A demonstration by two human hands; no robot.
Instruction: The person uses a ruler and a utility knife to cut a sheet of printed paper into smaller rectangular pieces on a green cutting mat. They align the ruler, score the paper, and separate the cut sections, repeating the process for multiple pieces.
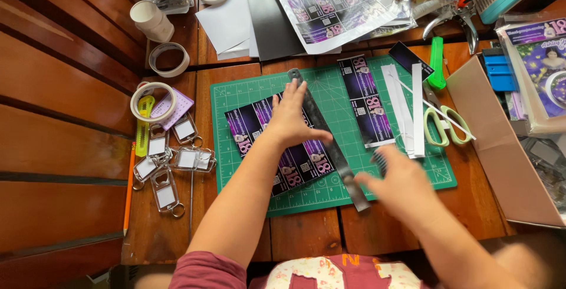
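Steel ruler pinned by left hand fingers spread flat; blurred right hand grip unclear.

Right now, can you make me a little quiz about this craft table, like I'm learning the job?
1. True or false: the left hand presses a metal ruler onto a printed purple sheet.
2. What colour is the cutting mat under the sheet? A) blue B) green C) red
3. What lies left of the mat, beside the tape roll?

Key
1. True. The right hand is blurred near the ruler's lower end.
2. B, green.
3. A bunch of clear keychain frames.
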